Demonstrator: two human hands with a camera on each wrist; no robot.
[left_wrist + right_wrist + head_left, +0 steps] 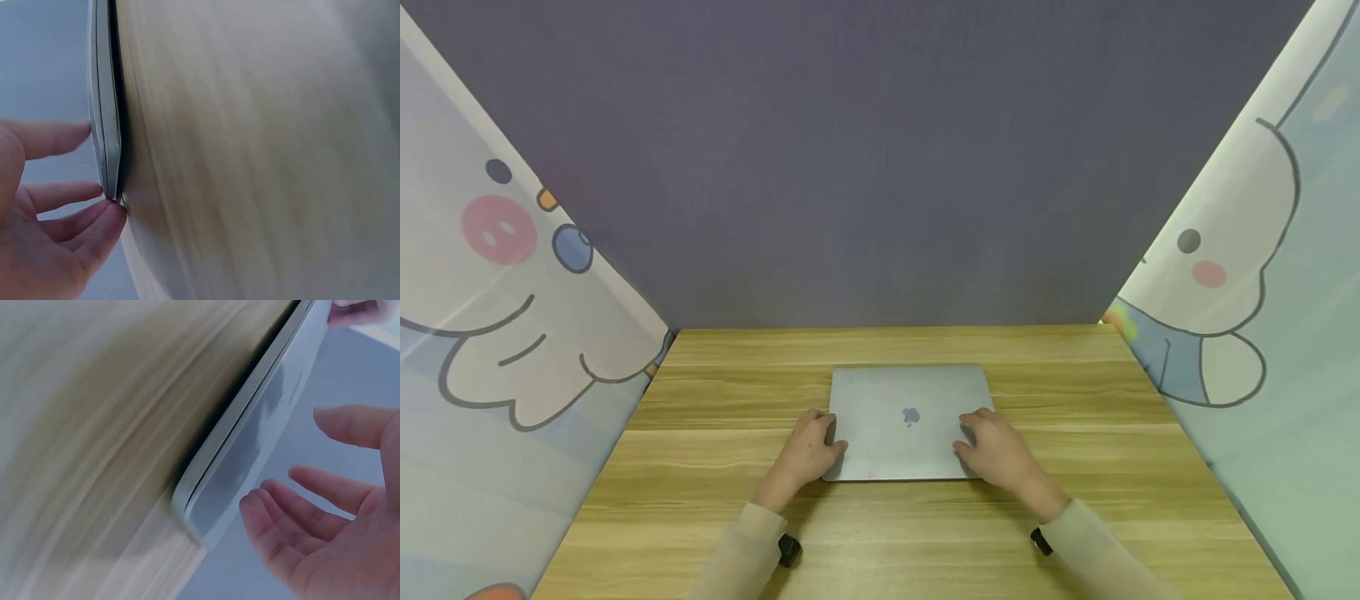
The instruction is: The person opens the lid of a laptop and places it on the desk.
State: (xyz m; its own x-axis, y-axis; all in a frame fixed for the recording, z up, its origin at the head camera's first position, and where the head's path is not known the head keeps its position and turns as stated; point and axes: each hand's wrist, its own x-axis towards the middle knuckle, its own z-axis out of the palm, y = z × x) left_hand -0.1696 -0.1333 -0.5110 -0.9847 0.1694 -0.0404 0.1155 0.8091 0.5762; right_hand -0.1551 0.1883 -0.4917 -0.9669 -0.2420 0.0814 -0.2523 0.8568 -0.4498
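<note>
Left hand (pixel 806 450) lightly pinches the flat rectangular silver metal laptop (pixel 895 454) at its left edge, presumably for steadiness; right hand (pixel 998 451) hovers empty, fingers loosely parted.

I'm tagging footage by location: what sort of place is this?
Probably a small enclosed booth, perhaps arranged for recording: the wood-grain table meets a plain dark backdrop at its far edge, and cartoon-printed sheets flank both sides.

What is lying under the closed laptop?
Under the laptop is the wooden table, with a dark strip along the laptop's bottom edge. The area farther beneath is covered, so anything else there cannot be seen.
</note>
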